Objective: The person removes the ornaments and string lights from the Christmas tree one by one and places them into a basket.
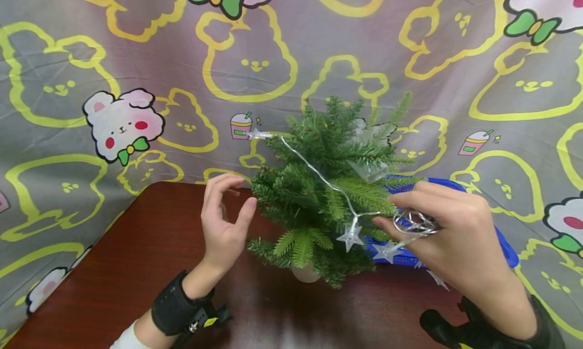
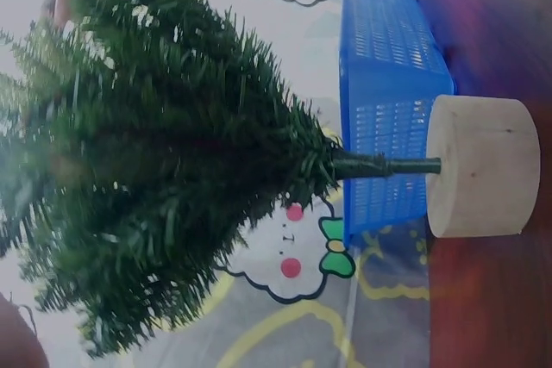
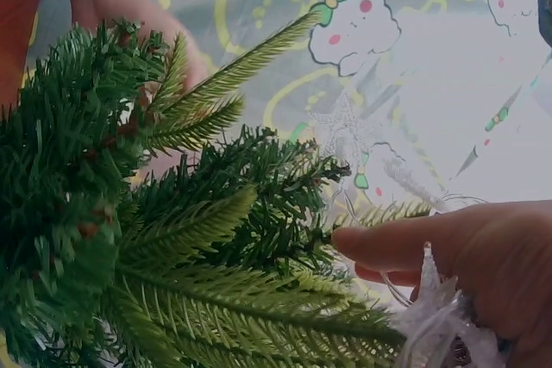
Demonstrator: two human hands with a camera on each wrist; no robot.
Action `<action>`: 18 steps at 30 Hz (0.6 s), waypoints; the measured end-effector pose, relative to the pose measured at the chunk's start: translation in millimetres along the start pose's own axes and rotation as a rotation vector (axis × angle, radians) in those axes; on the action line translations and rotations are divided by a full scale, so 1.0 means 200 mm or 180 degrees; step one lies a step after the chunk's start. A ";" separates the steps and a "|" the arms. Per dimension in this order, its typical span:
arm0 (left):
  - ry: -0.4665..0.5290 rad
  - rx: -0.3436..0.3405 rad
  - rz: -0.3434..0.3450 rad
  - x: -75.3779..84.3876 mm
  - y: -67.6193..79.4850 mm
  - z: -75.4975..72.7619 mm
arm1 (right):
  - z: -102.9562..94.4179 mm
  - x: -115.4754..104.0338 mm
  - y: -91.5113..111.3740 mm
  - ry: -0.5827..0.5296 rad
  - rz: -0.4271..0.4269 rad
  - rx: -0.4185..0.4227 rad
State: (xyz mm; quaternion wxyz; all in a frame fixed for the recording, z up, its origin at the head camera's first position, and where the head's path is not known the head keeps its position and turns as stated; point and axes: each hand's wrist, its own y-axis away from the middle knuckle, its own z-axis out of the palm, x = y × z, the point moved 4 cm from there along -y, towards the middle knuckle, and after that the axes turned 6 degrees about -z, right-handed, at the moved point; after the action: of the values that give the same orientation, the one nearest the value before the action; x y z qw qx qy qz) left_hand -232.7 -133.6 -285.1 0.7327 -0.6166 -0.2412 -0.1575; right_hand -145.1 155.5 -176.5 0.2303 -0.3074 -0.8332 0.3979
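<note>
A small artificial Christmas tree (image 1: 291, 187) stands upright between the hands on a round wooden base (image 2: 483, 170). My right hand (image 1: 455, 227) pinches a bundle of clear star string lights (image 1: 349, 235) at the tree's right side. From those fingers the wire runs up and left across the front branches, ending in a star at the upper left. More stars dangle below the right hand. On the tree's left, my left hand (image 1: 223, 222) holds nothing, its thumb and fingers parted and bent loosely close to the branches. A transparent piece (image 1: 371, 171) shows among the right branches.
Behind the tree on the right sits a blue plastic basket (image 2: 392, 127), partly covered by the right hand in the head view. The dark red-brown table (image 1: 114, 268) meets a patterned cloth backdrop (image 1: 150, 60) at its back edge.
</note>
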 end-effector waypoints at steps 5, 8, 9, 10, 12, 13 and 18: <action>-0.0056 -0.0434 -0.0631 -0.08 0.00 0.00 | 0.00 -0.01 -0.01 0.0021 -0.0005 -0.0023; -0.0032 -0.0615 -0.0855 -0.11 0.01 0.00 | 0.00 -0.01 -0.01 0.0006 -0.0029 0.0013; -0.0014 -0.0654 -0.0900 -0.12 0.01 0.00 | 0.00 -0.01 -0.01 -0.0006 -0.0046 0.0034; -0.0003 -0.0685 -0.0944 -0.13 0.01 0.01 | 0.00 0.00 -0.01 -0.0021 -0.0064 0.0055; 0.0025 -0.0718 -0.1013 -0.13 0.00 0.00 | 0.00 0.00 -0.01 -0.0036 -0.0077 0.0065; 0.0034 -0.0722 -0.1049 -0.14 0.00 0.00 | 0.00 0.00 -0.01 -0.0049 -0.0076 0.0075; 0.0134 -0.0760 -0.1238 -0.16 -0.01 -0.01 | 0.00 0.00 -0.01 -0.0051 -0.0036 0.0085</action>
State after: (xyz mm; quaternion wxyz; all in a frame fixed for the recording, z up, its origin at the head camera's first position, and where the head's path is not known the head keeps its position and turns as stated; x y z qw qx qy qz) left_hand -259.2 -138.8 -301.3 0.6153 -0.6374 -0.3198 -0.3360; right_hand -145.9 155.7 -174.8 0.2300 -0.2964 -0.8313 0.4101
